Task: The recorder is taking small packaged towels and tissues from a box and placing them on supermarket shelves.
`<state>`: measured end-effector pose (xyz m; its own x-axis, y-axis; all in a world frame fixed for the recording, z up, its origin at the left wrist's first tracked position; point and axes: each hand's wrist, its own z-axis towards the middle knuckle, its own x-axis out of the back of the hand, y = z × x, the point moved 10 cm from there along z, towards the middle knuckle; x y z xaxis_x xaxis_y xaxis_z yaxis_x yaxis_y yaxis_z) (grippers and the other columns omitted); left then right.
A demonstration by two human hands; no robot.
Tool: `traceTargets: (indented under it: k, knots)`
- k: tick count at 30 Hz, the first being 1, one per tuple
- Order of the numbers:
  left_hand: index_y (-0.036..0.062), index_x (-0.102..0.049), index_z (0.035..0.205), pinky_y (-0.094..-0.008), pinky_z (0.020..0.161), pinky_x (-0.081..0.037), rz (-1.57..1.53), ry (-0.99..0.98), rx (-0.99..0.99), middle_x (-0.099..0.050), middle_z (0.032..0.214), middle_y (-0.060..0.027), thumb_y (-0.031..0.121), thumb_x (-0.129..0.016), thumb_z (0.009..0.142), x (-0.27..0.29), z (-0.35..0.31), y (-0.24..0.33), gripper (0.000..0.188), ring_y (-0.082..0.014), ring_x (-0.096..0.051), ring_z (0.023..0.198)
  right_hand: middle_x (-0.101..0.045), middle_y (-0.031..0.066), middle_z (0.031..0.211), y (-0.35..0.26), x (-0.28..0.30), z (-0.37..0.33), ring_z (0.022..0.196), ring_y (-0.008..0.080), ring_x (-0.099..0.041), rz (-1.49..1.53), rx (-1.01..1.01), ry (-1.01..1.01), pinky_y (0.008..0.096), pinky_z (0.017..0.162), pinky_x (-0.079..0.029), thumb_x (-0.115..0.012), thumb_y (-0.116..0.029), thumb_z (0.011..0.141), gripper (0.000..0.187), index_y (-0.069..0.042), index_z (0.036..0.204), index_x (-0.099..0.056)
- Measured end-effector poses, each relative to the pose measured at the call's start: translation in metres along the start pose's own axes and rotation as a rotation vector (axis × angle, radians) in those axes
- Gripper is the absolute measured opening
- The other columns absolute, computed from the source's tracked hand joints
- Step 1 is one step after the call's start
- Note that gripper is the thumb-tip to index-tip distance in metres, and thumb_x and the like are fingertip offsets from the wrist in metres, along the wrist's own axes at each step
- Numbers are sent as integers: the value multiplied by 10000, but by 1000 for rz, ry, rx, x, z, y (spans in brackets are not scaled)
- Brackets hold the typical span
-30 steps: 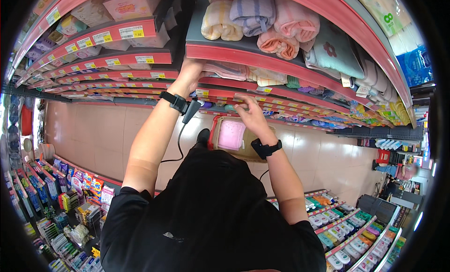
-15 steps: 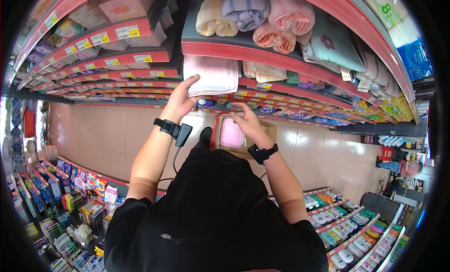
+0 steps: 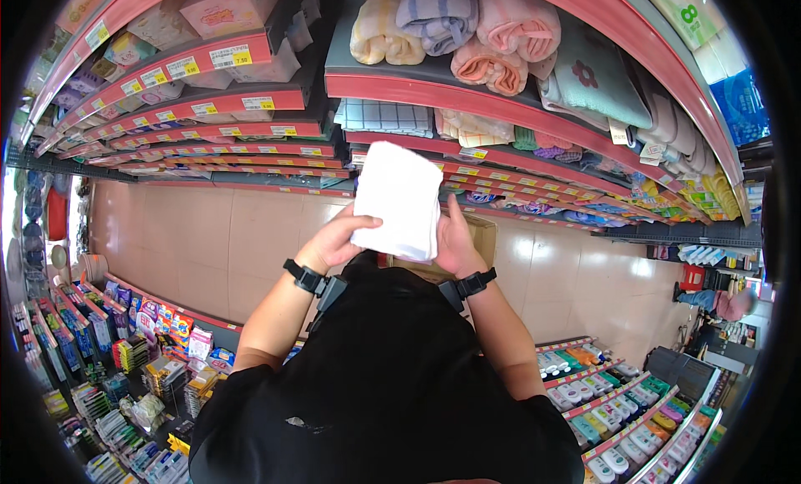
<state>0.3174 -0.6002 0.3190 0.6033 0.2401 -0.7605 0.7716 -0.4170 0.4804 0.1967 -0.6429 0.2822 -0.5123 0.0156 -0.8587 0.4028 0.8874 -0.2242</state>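
A stack of folded white towels [image 3: 396,200], with a pinkish lower edge, is between my two hands in front of my chest. My left hand [image 3: 338,238] is closed on its near left side, the thumb lying on top. Against the right side rests my right hand [image 3: 455,238], one finger pointing up along the edge; its other fingers are partly hidden. Below, the stack covers most of a cardboard box [image 3: 482,242] on the floor. Blue checked towels [image 3: 384,117] lie folded on the shelf just beyond.
Red-edged shelves [image 3: 467,92] curve across the far side, with rolled towels [image 3: 517,21] on top. Behind me, shelves of bottles [image 3: 617,409] stand at the right and packaged goods [image 3: 158,325] at the left. Another person [image 3: 726,305] is far right on the tiled floor [image 3: 200,234].
My left hand has drawn the towels from the shelf toward my chest, uncovering the blue checked ones. My right hand has moved from above the box to the stack's right side.
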Motion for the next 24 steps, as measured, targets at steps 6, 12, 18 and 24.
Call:
traceTargets:
  k: [6, 12, 18, 24]
  knots:
    - [-30, -418, 1360, -344, 988, -454, 411, 55, 76, -574, 1265, -132, 25, -631, 848, 6, -2, -27, 557, -211, -557, 1171, -502, 134, 1395, -14, 45, -32, 1258, 263, -512, -275, 137, 177, 387, 1044, -418, -465, -405, 1004, 601, -2, 1437, -360]
    - [-23, -449, 1345, -335, 974, -449, 949, -4, -111, -597, 1239, -165, 161, -675, 841, -18, 15, -42, 582, -241, -569, 1159, -566, 116, 1293, -22, 72, -63, 1148, 184, -571, -603, 228, 288, 322, 978, -455, -584, -84, 914, 492, 34, 1368, -434]
    - [-53, -496, 1295, -333, 969, -446, 1205, 39, 228, -620, 1198, -212, 285, -674, 852, 70, 56, -149, 584, -273, -586, 1138, -605, 119, 1233, -4, 151, -87, 1095, 189, -593, -715, 224, 462, 325, 951, -466, -591, -65, 881, 464, 42, 1319, -482]
    - [-99, -521, 1259, -347, 969, -449, 1317, -76, 465, -614, 1195, -241, 330, -672, 851, 75, 58, -188, 611, -299, -589, 1128, -639, 113, 1173, 22, 204, -108, 1042, 194, -618, -732, 180, 495, 328, 918, -487, -627, -64, 867, 436, 48, 1277, -529]
